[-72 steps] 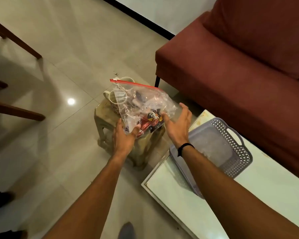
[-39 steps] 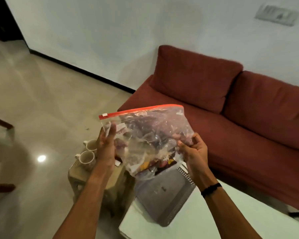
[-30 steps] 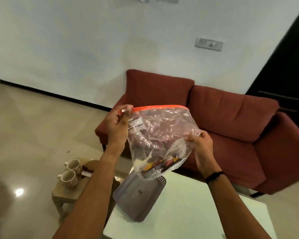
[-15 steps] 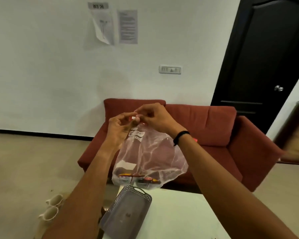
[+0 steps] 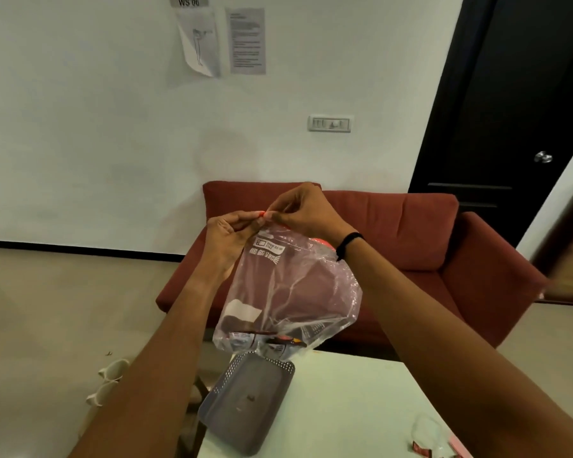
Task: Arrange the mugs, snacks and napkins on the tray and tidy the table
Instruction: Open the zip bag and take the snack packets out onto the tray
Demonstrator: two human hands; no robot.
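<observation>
My left hand (image 5: pixel 227 233) and right hand (image 5: pixel 300 209) are together, both pinching the red zip edge of the snack bag (image 5: pixel 288 292). It hangs over the far end of the grey tray (image 5: pixel 245 404) on the worktop (image 5: pixel 344 408). Mugs (image 5: pixel 108 381) sit low at left.

Bag (image 5: pixel 288 292) hangs over tray (image 5: pixel 245 401) — table (image 5: pixel 351 408) beside bare.

One head-worn view is given, faced forward and slightly down across the table's (image 5: pixel 344 408) near edge toward the sofa (image 5: pixel 427 246) and wall (image 5: pixel 96 127).
</observation>
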